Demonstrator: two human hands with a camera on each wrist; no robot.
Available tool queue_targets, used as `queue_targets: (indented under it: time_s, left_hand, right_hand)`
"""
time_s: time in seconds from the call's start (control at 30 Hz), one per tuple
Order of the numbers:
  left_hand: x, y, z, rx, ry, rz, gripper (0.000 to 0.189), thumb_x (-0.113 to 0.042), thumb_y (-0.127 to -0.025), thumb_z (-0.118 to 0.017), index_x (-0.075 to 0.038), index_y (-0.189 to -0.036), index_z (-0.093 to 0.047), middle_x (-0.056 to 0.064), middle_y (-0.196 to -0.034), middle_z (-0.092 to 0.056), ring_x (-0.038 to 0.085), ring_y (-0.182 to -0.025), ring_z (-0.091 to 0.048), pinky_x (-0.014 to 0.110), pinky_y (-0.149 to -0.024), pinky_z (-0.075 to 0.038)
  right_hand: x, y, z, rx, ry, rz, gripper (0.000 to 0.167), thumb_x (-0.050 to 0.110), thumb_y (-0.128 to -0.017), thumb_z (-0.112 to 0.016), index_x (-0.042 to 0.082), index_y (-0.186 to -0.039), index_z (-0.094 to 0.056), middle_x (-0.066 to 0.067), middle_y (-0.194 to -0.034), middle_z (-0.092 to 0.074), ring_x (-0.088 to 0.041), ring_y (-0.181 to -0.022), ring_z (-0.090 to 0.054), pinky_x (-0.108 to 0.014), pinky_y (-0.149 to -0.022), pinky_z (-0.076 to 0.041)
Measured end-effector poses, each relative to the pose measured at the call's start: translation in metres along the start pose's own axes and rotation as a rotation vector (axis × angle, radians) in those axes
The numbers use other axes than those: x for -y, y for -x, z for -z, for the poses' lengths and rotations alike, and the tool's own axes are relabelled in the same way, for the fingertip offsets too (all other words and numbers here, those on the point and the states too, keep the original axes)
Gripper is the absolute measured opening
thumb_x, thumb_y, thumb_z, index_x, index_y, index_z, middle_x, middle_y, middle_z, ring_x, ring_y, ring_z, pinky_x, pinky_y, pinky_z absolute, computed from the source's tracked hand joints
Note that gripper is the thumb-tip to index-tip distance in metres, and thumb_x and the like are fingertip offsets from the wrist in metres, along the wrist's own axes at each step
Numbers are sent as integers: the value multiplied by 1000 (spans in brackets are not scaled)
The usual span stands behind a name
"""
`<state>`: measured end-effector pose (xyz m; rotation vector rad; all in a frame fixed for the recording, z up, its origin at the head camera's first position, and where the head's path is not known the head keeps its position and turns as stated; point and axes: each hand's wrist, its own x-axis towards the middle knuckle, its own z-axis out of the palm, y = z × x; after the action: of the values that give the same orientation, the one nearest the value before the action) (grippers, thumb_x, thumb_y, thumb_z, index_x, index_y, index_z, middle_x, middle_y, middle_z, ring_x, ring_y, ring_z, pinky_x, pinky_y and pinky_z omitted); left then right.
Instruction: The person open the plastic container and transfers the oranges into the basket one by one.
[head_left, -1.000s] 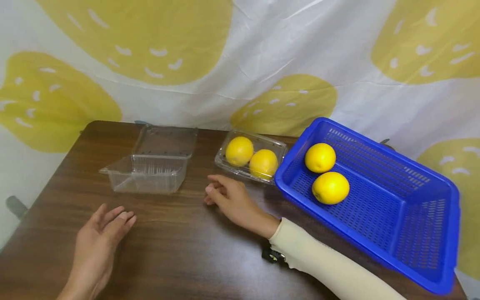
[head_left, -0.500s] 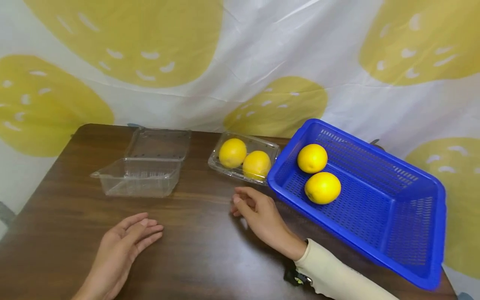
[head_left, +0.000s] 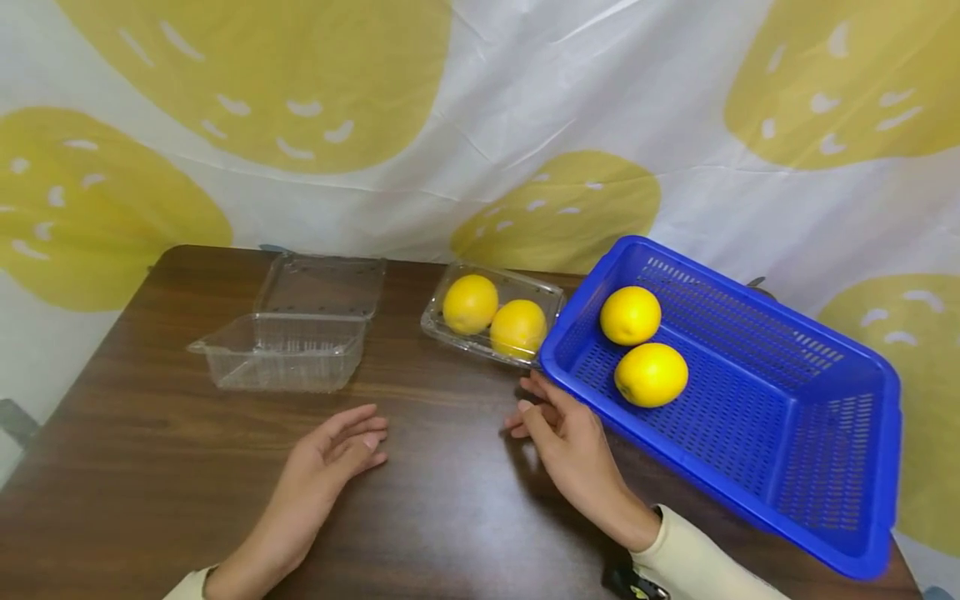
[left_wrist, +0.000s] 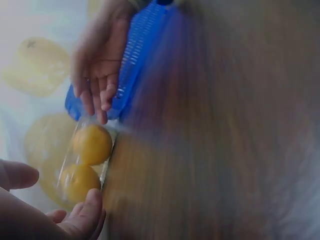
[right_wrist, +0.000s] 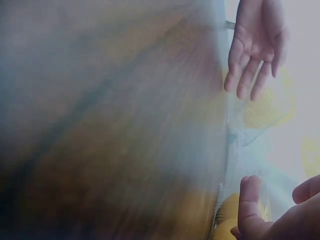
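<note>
Above the table, my left hand (head_left: 326,467) hangs with relaxed fingers and holds nothing, in front of the open clear plastic clamshell box (head_left: 285,358). Its hinged lid (head_left: 322,287) leans back behind it. My right hand (head_left: 573,442) is also relaxed and holds nothing, its fingertips close to the near left edge of the blue plastic basket (head_left: 720,487). A closed clear clamshell box (head_left: 495,279) sits beside the basket's left end, with two round yellow citrus fruits (head_left: 470,305) inside. Two more yellow citrus fruits (head_left: 651,375) lie in the basket's left part.
The brown wooden table (head_left: 135,467) backs against a white curtain (head_left: 525,75) printed with big yellow shapes. A dark strap with a buckle (head_left: 637,583) shows at the right wrist. In both wrist views the table is blurred.
Both hands have moved right: the left from the table's left side towards the middle, the right from before the closed box to near the basket. Boxes and fruits stay in place.
</note>
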<state>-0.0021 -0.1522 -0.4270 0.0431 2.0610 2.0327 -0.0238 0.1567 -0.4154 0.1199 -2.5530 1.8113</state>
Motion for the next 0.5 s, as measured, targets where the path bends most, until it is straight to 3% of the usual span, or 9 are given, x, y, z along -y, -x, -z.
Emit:
queue_targets:
  time_s: [0.03,0.13,0.27,0.5]
  left_hand:
    - [0,-2,-3,-7,-42,-21,53,-14,-112,-65,5,-159,-49,24,-150,-61,31,-135,-65,25,-106,-59]
    - [-2,-7,-9,-16,-159,-87,54,-13,-110,-68,5,-158,-52,21,-149,-65,35,-139,-62,22,-109,-56]
    - [-4,-14,-16,-8,-238,-139,56,-12,-108,-70,6,-157,-52,23,-152,-63,39,-144,-58,31,-114,-54]
    - [-7,-29,-26,16,-256,-161,61,-10,-108,-70,5,-162,-46,28,-161,-52,41,-152,-49,44,-117,-54]
  right_hand:
    - [0,1,1,-4,2,2,54,4,-110,-62,-8,-161,-47,-26,-148,-66,-23,-91,-80,-32,-83,-68]
    - [0,5,4,-4,27,-5,54,7,-111,-62,-7,-161,-48,-22,-128,-77,-21,-88,-80,-31,-82,-68]
    - [1,8,7,30,54,-17,61,15,-113,-62,-3,-166,-40,-10,-101,-84,-20,-88,-81,-27,-83,-65]
    - [-1,6,7,165,32,-47,81,15,-115,-60,8,-177,-8,-13,-112,-83,-22,-92,-82,-25,-84,-63]
